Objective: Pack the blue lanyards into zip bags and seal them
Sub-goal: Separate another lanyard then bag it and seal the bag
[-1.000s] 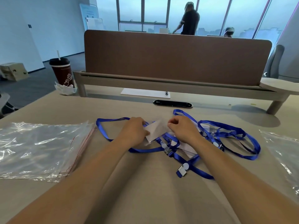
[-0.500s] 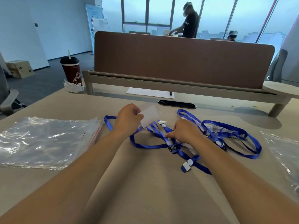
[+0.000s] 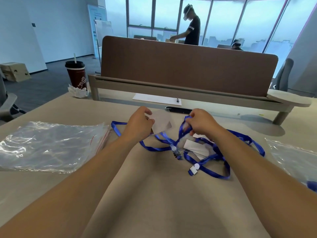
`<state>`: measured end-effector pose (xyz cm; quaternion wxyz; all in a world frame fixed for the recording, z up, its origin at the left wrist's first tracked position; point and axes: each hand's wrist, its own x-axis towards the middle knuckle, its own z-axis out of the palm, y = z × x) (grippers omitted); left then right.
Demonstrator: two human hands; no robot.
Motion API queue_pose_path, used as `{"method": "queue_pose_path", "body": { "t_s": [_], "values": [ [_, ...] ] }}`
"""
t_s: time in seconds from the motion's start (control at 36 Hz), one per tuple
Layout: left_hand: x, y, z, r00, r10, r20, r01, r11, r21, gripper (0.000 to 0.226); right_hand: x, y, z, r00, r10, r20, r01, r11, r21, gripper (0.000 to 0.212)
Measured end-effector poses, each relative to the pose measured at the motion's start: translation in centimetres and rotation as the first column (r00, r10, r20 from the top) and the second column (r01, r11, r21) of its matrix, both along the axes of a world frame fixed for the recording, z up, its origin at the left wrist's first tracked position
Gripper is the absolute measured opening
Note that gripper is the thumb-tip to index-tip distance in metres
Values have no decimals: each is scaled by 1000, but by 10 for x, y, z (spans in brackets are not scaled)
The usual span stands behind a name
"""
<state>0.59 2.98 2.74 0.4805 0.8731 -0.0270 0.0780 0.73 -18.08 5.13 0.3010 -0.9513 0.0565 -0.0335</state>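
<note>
Single view from a wide-angle camera worn on the head, facing forward and down at close range over the desk [image 3: 163, 203], with the left hand [image 3: 139, 125] and right hand [image 3: 202, 122] mid-frame and the divider [image 3: 188, 69] beyond.

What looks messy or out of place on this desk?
The blue lanyards lie in a tangled heap, straps looped over each other and over clear card sleeves. The right hand pinches one strap; the left hand holds a clear sleeve. The zip bags at left lie flat. Nothing looks spilled or broken.
</note>
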Motion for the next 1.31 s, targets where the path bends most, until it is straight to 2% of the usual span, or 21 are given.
{"method": "queue_pose_path", "body": {
  "t_s": [0.11, 0.19, 0.31, 0.44, 0.61, 0.69, 0.78, 0.83, 0.89, 0.94, 0.97, 1.0, 1.06, 1.11, 1.22, 1.31],
  "values": [
    [-6, -2, 5, 999, -3, 35, 3, 1000, 16, 38, -12, 4, 26, 992, -47, 118, 9, 954, 301, 7],
    [-10, -1, 10, 997, 10, 72, -11, 1000, 23, 40, -18, 3, 46, 981, -49, 189, -30, 919, 394, 8],
    [-9, 3, 17, 992, 32, 122, -41, 997, 72, 39, -25, 2, 68, 936, -65, 345, -74, 924, 374, 9],
    [-12, 3, 26, 994, 32, 108, -41, 996, 84, 37, -32, -1, 89, 871, -115, 478, -99, 911, 400, 10],
    [-24, -2, 44, 997, -25, 68, 23, 999, 28, 38, -40, -3, 111, 833, -171, 526, -124, 869, 479, 5],
    [-28, -5, 52, 998, -53, 40, 53, 999, 8, 38, -44, -6, 122, 812, -185, 553, -109, 883, 456, 6],
    [-29, -7, 53, 997, -37, 75, 36, 999, 7, 37, -48, -10, 129, 820, -178, 543, -102, 889, 446, 9],
    [-31, -9, 51, 993, -30, 117, 37, 997, -63, 36, -52, -11, 130, 845, -154, 511, -105, 891, 443, 9],
    [-34, -9, 46, 999, -13, 52, 20, 990, -142, 34, -55, -13, 123, 883, -130, 452, -119, 868, 482, 10],
    [-36, -6, 43, 999, -39, 30, 41, 997, -67, 32, -57, -14, 115, 916, -101, 389, -128, 844, 521, 11],
    [-35, -6, 42, 1000, -21, 18, 23, 992, -127, 29, -59, -14, 112, 930, -88, 357, -130, 830, 543, 11],
    [-34, -6, 39, 1000, -10, 27, 13, 993, -120, 27, -60, -14, 109, 943, -74, 326, -131, 815, 564, 12],
    [-30, -6, 34, 999, 30, 34, -29, 999, -33, 22, -61, -13, 102, 963, -40, 266, -133, 787, 602, 15],
    [-31, -7, 32, 1000, 2, 20, -2, 1000, -11, 20, -59, -13, 94, 976, -4, 219, -140, 761, 634, 16],
    [-32, -9, 31, 1000, -24, -2, 24, 999, -47, 19, -51, -9, 81, 987, 77, 142, -153, 728, 668, 17],
    [-32, -9, 27, 998, -54, -20, 53, 998, -45, 17, -48, -2, 73, 984, 151, 95, -176, 746, 642, 18]
  ]
}}
